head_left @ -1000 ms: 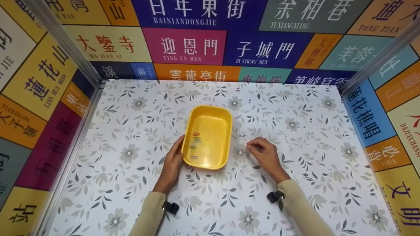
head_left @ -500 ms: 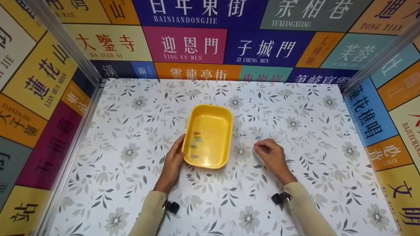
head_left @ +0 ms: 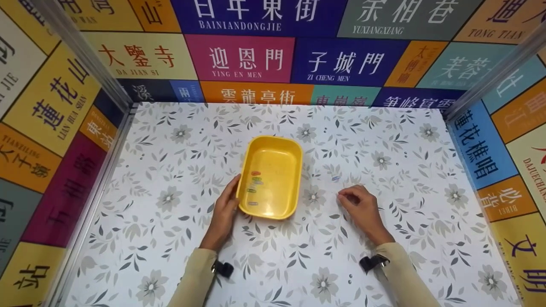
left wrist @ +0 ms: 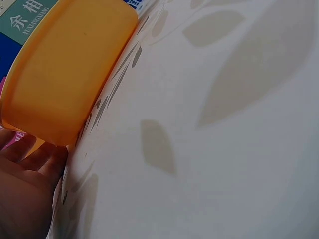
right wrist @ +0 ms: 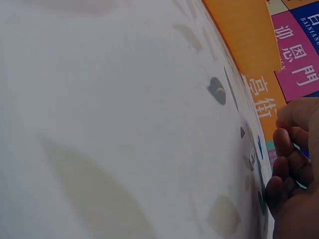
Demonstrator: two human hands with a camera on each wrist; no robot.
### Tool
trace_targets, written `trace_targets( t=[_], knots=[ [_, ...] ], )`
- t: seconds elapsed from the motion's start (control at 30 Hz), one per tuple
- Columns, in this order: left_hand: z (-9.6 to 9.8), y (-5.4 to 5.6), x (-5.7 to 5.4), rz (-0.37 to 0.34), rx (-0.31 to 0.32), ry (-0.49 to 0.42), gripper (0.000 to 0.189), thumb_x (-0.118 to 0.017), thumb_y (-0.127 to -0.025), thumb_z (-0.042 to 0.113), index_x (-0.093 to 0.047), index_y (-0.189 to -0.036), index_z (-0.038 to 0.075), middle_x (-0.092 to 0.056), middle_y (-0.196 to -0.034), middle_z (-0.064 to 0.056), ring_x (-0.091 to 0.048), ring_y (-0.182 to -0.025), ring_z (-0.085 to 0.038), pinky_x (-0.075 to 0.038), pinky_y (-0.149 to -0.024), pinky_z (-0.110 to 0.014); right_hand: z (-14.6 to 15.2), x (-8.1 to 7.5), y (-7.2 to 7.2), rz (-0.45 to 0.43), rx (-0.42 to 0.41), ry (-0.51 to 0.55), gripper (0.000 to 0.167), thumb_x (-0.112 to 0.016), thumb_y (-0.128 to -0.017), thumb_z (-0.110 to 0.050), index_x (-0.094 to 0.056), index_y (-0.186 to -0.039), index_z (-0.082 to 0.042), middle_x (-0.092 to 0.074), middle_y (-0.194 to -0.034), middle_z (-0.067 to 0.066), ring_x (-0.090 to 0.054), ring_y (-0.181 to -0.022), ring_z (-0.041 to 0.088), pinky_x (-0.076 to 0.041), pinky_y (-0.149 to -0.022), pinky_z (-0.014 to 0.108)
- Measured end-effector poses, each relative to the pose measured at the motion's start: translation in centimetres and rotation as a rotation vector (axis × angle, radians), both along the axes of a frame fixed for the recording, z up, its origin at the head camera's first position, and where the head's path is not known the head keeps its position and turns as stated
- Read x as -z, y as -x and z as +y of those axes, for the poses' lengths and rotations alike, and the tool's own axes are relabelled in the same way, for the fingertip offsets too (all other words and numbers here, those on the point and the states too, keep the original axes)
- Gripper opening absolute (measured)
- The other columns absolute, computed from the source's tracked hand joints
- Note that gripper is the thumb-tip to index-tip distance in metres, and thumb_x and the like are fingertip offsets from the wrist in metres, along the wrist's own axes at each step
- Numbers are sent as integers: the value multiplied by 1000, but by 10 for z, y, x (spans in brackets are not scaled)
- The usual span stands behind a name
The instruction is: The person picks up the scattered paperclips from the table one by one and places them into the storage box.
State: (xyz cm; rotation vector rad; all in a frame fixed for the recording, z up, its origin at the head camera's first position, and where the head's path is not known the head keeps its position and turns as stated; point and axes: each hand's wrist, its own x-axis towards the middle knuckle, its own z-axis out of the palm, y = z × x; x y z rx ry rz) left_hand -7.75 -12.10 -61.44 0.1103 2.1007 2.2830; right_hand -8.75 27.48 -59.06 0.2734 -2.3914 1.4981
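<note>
In the head view a yellow plastic tray (head_left: 279, 170) stands on the table. Several small coloured paper clips (head_left: 255, 173) lie along its left side. My left hand (head_left: 224, 211) touches the tray's left wall, its fingers resting against the outside, as the left wrist view also shows. On the table right of the tray lies one bluish paper clip (head_left: 335, 178). My right hand (head_left: 360, 209) is just below and right of that clip, apart from it. Its fingers are curled, thumb near the index finger, and nothing shows between them in the right wrist view.
A white tabletop (head_left: 204, 153) with a grey leaf and flower print spreads around the tray. Upright panels (head_left: 239, 59) with coloured blocks and lettering border it at the back and both sides. Each wrist wears a dark strapped device (head_left: 222, 268).
My right hand has moved right and toward me, away from the tray. The bluish paper clip on the table has come into sight. The left hand and the tray stay almost still.
</note>
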Motion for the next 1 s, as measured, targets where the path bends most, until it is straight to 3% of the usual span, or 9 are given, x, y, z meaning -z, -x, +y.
trace_targets(
  t=[0.17, 0.27, 0.43, 0.63, 0.83, 1.0],
  knots=[
    [0, 0, -1, -4, -3, 16, 67, -44, -107, 2, -38, -173, 15, -37, -177, -1, -33, -164, -17, -26, -132, -26, 5, 1, -8, 24, -4, -41, 16, -81, -85, 21, -79, -96, 10, -70, -87, 18, -58, -79, 18, -47, -70, 16],
    [0, 0, 0, -4, -2, 15, 67, -44, -107, 2, -37, -173, 14, -37, -177, -1, -33, -164, -18, -26, -132, -25, 7, 2, -12, 30, -1, -69, 16, -81, -84, 21, -79, -95, 9, -70, -86, 18, -59, -77, 25, -47, -69, 18],
    [1, -1, -1, 3, -3, 17, 67, -44, -108, 3, -37, -173, 14, -37, -177, 0, -33, -164, -17, -25, -132, -25, 18, 17, -15, 41, 21, -87, 18, -83, -83, 21, -80, -94, 7, -72, -86, 17, -60, -79, 34, -48, -70, 20],
    [0, -1, 0, 7, -5, 23, 67, -45, -107, 2, -38, -173, 15, -38, -177, -2, -34, -164, -19, -25, -132, -25, 35, 34, -16, 63, 19, -113, 23, -86, -83, 16, -83, -96, -3, -74, -88, 6, -62, -84, 24, -49, -74, 15],
    [0, -1, 0, 9, 1, 35, 67, -43, -108, 2, -39, -172, 19, -38, -177, 1, -33, -163, -16, -24, -132, -25, 45, 36, -20, 77, -12, -197, 19, -88, -86, 10, -82, -97, -6, -73, -91, -1, -61, -90, 17, -49, -82, 14],
    [0, -1, 0, 11, 2, 30, 68, -42, -107, 1, -39, -173, 18, -38, -177, 1, -31, -164, -16, -23, -133, -25, 48, 35, -23, 75, -11, -254, 19, -89, -84, 9, -80, -94, -4, -71, -89, 1, -60, -91, 19, -46, -85, 14]
  ],
)
